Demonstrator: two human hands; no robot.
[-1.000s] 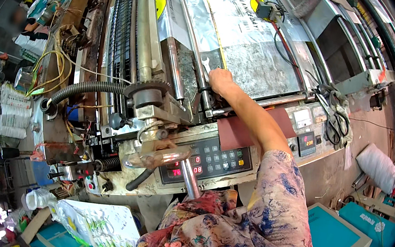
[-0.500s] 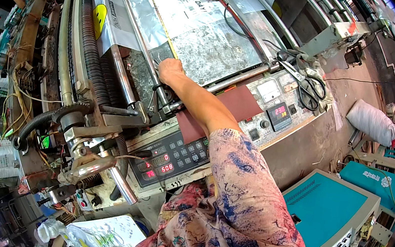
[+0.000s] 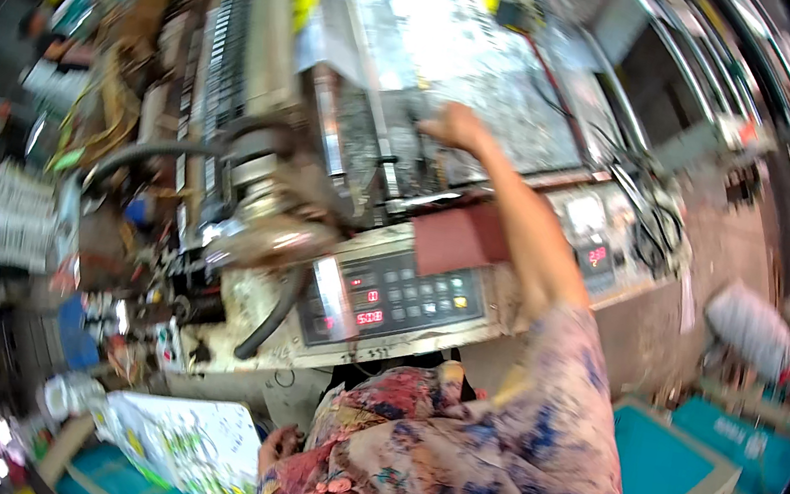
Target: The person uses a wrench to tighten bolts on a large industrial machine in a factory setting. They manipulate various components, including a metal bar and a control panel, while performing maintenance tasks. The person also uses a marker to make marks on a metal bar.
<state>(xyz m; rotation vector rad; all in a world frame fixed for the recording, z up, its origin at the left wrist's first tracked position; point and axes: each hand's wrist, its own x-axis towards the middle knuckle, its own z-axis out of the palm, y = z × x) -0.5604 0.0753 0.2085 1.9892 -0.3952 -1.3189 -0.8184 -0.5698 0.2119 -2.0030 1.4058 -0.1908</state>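
My right hand (image 3: pixel 459 128) reaches over the front left part of the machine's metal plate (image 3: pixel 523 129), its fingers curled closed. Blur hides what they hold, if anything. Beneath and around the hand the plate is grey and worn, with a metal rod (image 3: pixel 371 107) just left of it. A white plastic film (image 3: pixel 430 30) lies bright on the plate farther back. My left hand (image 3: pixel 280 445) hangs low by my body, near a printed plastic stack; its fingers are too smeared to read.
Below my right forearm are a keypad panel (image 3: pixel 408 297) with red digits and a reddish-brown sheet (image 3: pixel 451 242). Black-handled scissors (image 3: pixel 657 233) lie at the right. Rollers and hoses crowd the left. A teal-topped cabinet (image 3: pixel 651 470) stands at lower right, a white sack (image 3: pixel 752 328) beyond.
The view has swung, so the machine sits farther right and blurred. My right hand stays over the front left of the plate. My left hand has come into view at the bottom.
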